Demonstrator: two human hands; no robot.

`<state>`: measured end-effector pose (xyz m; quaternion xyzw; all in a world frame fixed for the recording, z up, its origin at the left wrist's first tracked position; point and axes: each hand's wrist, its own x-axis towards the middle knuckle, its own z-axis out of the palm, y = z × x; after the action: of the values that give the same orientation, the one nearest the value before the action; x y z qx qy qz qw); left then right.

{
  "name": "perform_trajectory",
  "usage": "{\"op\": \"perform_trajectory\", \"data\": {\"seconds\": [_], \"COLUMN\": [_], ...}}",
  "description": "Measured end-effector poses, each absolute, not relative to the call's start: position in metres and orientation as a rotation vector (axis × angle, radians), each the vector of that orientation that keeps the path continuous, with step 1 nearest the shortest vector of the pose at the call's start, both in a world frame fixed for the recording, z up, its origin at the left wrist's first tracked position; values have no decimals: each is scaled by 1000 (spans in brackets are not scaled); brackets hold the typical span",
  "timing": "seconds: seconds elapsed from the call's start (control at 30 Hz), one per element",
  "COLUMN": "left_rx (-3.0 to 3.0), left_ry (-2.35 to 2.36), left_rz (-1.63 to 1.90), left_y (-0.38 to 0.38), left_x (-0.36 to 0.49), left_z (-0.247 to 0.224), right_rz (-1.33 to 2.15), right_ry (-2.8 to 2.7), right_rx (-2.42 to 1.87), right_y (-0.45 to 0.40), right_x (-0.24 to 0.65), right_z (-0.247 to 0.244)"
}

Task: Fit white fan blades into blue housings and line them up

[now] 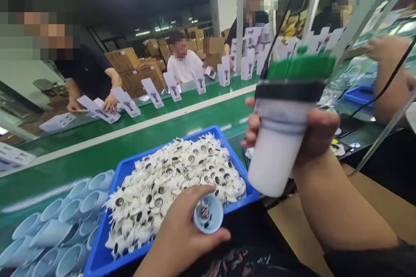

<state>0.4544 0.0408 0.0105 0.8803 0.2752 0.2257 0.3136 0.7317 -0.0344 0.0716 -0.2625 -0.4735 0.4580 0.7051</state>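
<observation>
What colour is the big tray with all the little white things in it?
The tray is bright blue, seen best in the head view.

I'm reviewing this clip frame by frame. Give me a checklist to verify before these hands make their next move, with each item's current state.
1. Left hand grips the light blue cup: ok.
2. Cup's open end faces the camera, inside visible: ok.
3. Right hand holds the white cylinder: ok.
4. Cylinder and cup brought together: not ok, they are apart.
5. Green top tightly fixed: cannot tell, blurred.
6. White bladed parts available in the blue tray: ok.
</observation>
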Motion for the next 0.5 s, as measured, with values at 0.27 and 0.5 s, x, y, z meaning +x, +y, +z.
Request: {"op": "perform_trajectory", "data": {"seconds": [0.27,0.5], "left_rx": [2352,2300], "left_ry": [545,491], "left_rz": [797,947], "left_y": [27,25], "left_x": [495,491], "left_z": [13,11], "right_rz": [870,777], "right_ry": [-915,-915], "right_rx": [-632,-804], "right_y": [-11,-12], "right_x": [664,643], "right_z": [108,114]}}
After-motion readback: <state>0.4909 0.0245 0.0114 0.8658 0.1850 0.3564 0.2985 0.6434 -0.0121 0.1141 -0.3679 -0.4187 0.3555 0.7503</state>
